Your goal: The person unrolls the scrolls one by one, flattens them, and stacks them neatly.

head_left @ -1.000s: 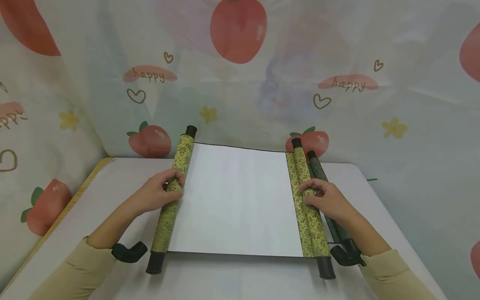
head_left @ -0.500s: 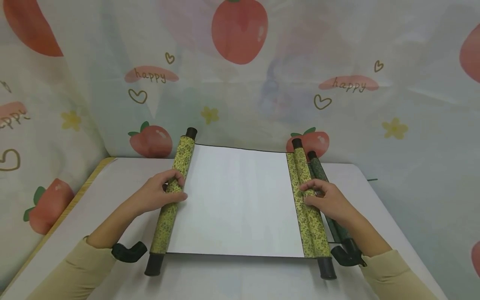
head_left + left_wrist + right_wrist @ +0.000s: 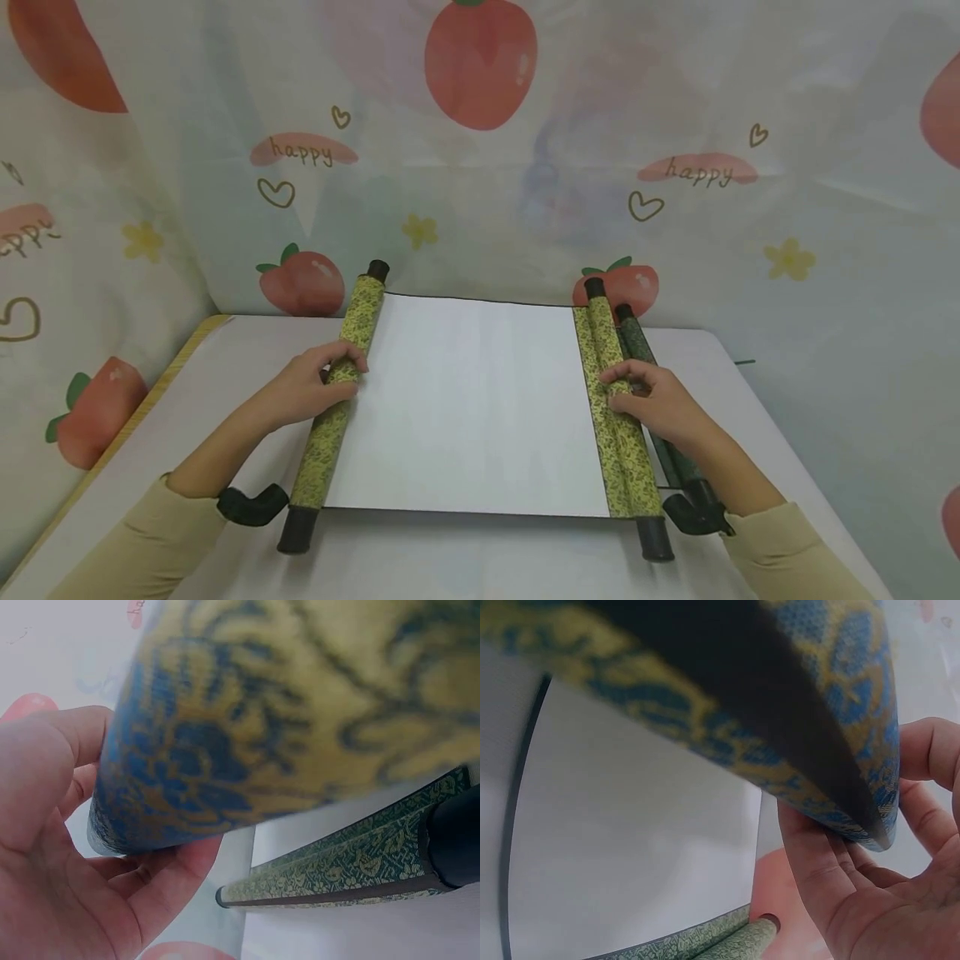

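A hanging scroll (image 3: 472, 408) with white paper is stretched between two rollers in yellow patterned cloth with black end knobs. My left hand (image 3: 303, 383) grips the left roller (image 3: 318, 458), thumb on its near side and fingers over it. On the other side, my right hand (image 3: 663, 400) holds the right roller (image 3: 637, 475) between thumb and fingers. Blue-and-yellow cloth of the left roller (image 3: 225, 727) fills much of the left wrist view. The right wrist view shows the right roller (image 3: 855, 697) in the right hand (image 3: 900, 877).
A green patterned scroll roller (image 3: 637, 340) with black ends lies behind my right hand, partly hidden. White paper (image 3: 630, 825) beside a green roller lies below in the right wrist view. The white table (image 3: 480, 567) meets a fruit-printed backdrop (image 3: 480, 208).
My left hand has shifted slightly left and toward me with its roller, and the white strip has widened a little. Its thumb stretched out, then drew back. The right hand barely moves.
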A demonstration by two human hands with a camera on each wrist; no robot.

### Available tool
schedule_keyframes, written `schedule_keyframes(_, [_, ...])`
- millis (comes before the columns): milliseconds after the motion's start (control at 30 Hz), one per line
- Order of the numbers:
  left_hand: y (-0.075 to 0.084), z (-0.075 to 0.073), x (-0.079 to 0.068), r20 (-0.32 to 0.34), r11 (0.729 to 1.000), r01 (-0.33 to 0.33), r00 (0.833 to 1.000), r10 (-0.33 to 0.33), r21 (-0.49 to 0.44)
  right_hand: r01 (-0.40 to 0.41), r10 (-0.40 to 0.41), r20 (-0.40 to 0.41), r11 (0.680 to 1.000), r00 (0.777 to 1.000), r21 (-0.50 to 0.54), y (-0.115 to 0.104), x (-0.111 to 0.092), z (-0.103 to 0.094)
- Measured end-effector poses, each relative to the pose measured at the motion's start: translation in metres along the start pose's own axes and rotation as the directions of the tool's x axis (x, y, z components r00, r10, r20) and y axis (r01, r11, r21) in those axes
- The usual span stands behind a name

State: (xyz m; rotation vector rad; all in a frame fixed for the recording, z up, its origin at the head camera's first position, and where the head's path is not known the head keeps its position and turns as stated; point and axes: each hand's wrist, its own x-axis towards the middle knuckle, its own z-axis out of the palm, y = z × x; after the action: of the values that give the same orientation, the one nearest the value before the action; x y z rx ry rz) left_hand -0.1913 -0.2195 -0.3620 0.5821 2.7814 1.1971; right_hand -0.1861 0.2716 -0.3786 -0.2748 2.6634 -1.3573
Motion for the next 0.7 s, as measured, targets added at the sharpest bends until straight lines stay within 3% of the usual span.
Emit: schedule_keyframes(700, [-0.0047,-0.0002,0.002,0.013,1.0,0.022,1.0,-0.022,0.009,-0.002,0.002,0.006,1.0,1.0,-0.025,0.0046,-0.0004,-0.0033])
